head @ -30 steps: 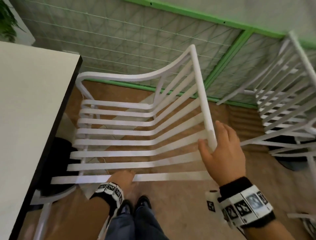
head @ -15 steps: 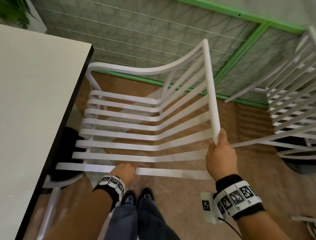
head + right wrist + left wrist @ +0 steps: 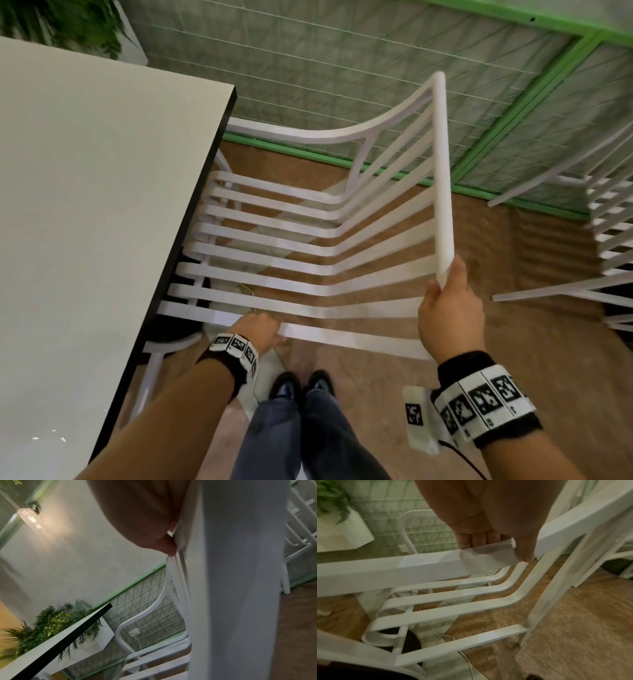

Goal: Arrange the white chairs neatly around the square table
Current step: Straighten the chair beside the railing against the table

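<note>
A white slatted chair (image 3: 308, 246) stands in front of me, its seat front tucked under the edge of the square white table (image 3: 85, 205). My left hand (image 3: 263, 330) grips the chair's near armrest (image 3: 436, 563), fingers curled over it. My right hand (image 3: 448, 308) grips the near end of the backrest's top rail (image 3: 442, 171); in the right wrist view the thumb (image 3: 169, 546) presses the rail (image 3: 240, 588). A second white chair (image 3: 609, 222) stands at the right edge, apart from the table.
A green-framed wire-mesh wall panel (image 3: 376, 68) runs behind the chair. A plant (image 3: 68, 24) in a white planter sits past the table's far corner. My legs and shoes (image 3: 301, 387) are just behind the chair. A white cable (image 3: 436, 632) lies on the brown floor.
The chair has slid left, so its seat front now lies under the table edge. Both hands keep their holds on the armrest and top rail.
</note>
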Available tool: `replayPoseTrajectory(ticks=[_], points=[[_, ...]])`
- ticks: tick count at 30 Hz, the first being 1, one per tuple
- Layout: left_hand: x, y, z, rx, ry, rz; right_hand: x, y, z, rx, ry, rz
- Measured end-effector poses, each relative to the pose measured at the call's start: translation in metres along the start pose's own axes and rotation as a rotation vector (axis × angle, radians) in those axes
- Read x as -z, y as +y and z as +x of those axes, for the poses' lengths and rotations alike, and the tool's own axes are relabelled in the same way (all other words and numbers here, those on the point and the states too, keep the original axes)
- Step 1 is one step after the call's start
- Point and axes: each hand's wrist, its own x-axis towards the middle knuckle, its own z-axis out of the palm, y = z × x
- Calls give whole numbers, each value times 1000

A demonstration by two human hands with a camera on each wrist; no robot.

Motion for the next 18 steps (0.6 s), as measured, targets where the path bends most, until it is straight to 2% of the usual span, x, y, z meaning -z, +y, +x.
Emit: replayPoseTrajectory(ticks=[9, 18], points=[[-16, -1, -7, -30, 22, 53, 3, 5, -15, -13, -56, 18], [-20, -6, -7, -31, 18, -21, 2, 1, -16, -1, -16, -11]])
